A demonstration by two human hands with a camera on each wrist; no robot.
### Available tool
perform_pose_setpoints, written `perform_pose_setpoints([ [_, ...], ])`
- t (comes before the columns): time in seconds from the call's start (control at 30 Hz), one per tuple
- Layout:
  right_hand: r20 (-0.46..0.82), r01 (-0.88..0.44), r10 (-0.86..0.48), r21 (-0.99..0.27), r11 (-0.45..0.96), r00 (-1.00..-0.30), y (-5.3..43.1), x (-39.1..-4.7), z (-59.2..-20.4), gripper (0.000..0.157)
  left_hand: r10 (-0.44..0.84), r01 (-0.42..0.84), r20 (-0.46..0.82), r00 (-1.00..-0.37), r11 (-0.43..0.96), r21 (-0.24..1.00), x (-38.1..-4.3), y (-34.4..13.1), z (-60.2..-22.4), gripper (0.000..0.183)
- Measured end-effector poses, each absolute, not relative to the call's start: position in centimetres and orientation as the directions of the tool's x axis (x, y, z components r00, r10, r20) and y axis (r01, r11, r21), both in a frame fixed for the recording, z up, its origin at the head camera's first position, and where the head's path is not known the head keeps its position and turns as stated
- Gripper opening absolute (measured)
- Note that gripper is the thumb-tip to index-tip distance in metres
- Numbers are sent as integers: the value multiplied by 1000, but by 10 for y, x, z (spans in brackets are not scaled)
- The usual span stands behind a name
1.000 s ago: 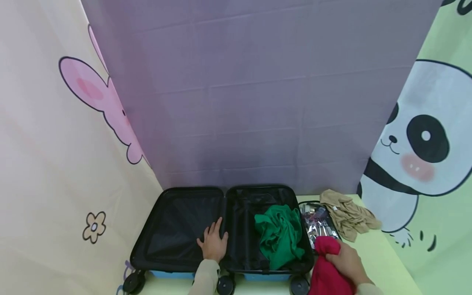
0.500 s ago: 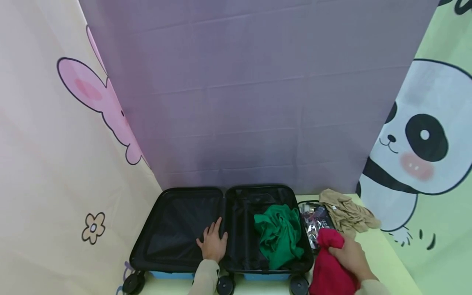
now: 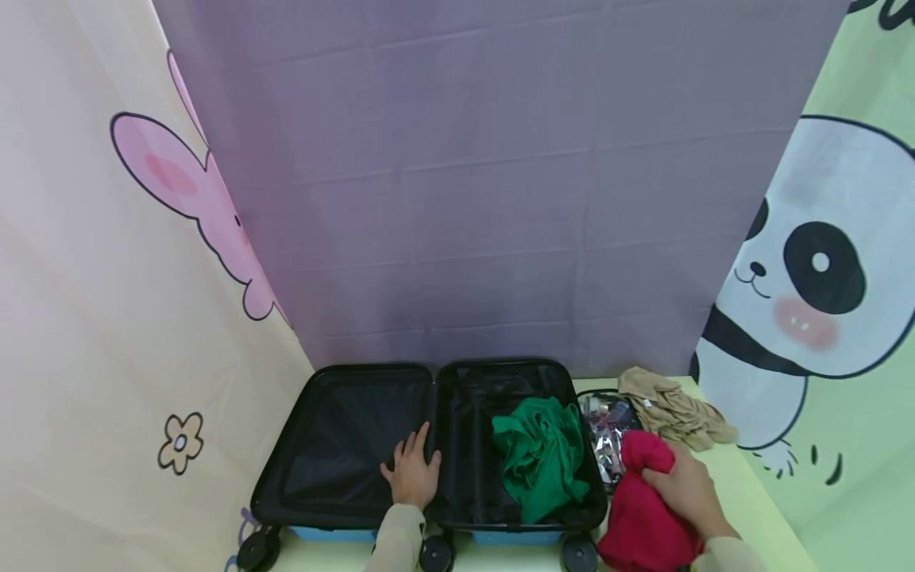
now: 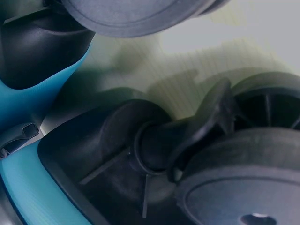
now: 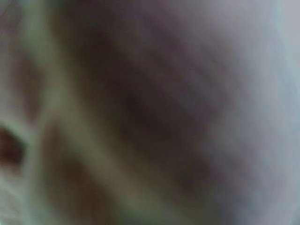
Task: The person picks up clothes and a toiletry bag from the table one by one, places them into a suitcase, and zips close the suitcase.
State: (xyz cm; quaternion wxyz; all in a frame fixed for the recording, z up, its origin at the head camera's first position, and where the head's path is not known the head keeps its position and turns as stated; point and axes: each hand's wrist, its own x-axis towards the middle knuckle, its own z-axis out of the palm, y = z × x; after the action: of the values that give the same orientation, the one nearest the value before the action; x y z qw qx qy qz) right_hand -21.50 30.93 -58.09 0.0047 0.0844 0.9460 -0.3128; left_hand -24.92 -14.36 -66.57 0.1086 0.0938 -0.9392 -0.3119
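Observation:
An open suitcase (image 3: pixel 343 477) with a black lining lies in the head view, its two halves side by side. My left hand (image 3: pixel 413 474) rests with spread fingers on the inner edge of the left half, close to the hinge. A crumpled green cloth (image 3: pixel 541 457) lies in the right half. To the right of the case, my right hand (image 3: pixel 686 488) grips a bunched red cloth (image 3: pixel 646 516), which hangs down from the fingers. The right wrist view is too blurred to show the grip. Suitcase wheels (image 4: pixel 243 178) and blue shell (image 4: pixel 40 187) fill the left wrist view.
Behind the red cloth lies a clear pouch (image 3: pixel 608 433) with small shiny items, beside the suitcase's right rim. A beige cloth (image 3: pixel 675 409) is heaped at the back right of the pale table (image 3: pixel 761 508). A grey-purple curtain (image 3: pixel 457 199) rises behind.
My right hand has moved slightly up and right with the red cloth, which now covers more of the clear pouch. The left hand has stayed put.

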Motion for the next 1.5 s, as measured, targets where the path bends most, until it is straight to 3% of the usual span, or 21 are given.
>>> perform_pose_setpoints([
  [0.43,-19,129,150,-616,777,-989,305,-220,-566,62,-244,-113,133,-961,781,615,-248,-143,-664,59],
  [0.93,-4,122,159,-659,742,-987,295,-223,-545,72,-241,-113,130,-962,781,614,-249,-143,-666,60],
  [1.23,31,128,206,-689,713,-978,283,-223,-534,59,-242,-112,132,-961,781,615,-249,-144,-668,60],
  [1.5,81,96,215,-709,699,-973,276,-223,-528,64,-244,-99,145,-959,768,632,-249,-144,-667,60],
])
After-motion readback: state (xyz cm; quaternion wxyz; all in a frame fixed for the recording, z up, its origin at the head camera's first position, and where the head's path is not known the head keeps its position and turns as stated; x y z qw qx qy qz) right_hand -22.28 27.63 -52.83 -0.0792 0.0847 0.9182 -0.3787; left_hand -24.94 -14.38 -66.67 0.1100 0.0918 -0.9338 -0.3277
